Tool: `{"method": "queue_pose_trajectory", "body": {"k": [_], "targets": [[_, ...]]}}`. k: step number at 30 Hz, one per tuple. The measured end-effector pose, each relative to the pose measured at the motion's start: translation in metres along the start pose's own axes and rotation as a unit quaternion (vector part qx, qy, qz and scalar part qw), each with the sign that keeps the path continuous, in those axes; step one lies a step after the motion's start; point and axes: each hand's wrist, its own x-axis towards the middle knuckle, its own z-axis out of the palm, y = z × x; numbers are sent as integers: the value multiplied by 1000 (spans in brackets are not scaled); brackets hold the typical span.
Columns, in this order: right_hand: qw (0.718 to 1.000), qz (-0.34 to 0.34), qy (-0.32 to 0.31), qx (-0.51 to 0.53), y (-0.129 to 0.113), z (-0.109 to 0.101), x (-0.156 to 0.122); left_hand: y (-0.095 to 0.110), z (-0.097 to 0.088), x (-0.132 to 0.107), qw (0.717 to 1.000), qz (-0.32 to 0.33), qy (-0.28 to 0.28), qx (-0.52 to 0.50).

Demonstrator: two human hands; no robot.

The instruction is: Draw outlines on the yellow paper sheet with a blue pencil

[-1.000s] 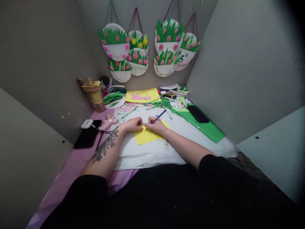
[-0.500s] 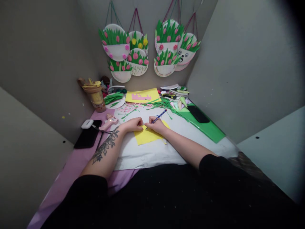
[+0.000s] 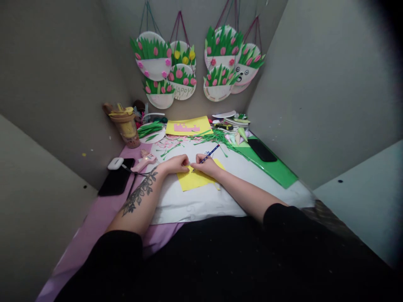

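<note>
A dark blue pencil (image 3: 210, 154) with a red end is in my right hand (image 3: 206, 165), which is closed round it. The pencil's tip points down at a sheet of yellow paper (image 3: 197, 180) on the white covering (image 3: 176, 205). On the left, my left hand (image 3: 178, 164) rests at the paper's upper edge with its fingers curled in. Whatever lies between those fingertips is too small to make out. The two hands are close together, with a narrow gap between them.
Green paper strips (image 3: 214, 137) and a yellow sheet with a pink cut-out (image 3: 187, 127) lie behind my hands. To the left are a black tablet-like slab (image 3: 116, 184), a white earbud case (image 3: 115, 163), a pink glue gun (image 3: 143, 162) and a cup (image 3: 127, 128). A black phone (image 3: 262, 150) lies right.
The pencil and my right hand have shifted very slightly over the yellow paper. My left hand stays in nearly the same place.
</note>
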Motion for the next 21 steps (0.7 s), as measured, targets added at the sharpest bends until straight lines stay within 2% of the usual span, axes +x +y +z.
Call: {"method": "queue_pose_trajectory", "body": {"k": [3, 9, 14, 19, 21], "targets": [[999, 5, -28, 19, -2, -1, -2, -1, 1, 1, 1000, -3, 1, -1], [1000, 7, -8, 13, -4, 0, -2, -3, 2, 2, 1000, 3, 4, -6], [998, 11, -46, 51, -2, -3, -3, -2, 1, 1, 1000, 0, 3, -1], [993, 36, 76, 83, 5, -8, 2, -3, 1, 1, 1000, 5, -1, 4], [992, 41, 93, 78, 7, -9, 3, -4, 2, 2, 1000, 6, 0, 7]]}}
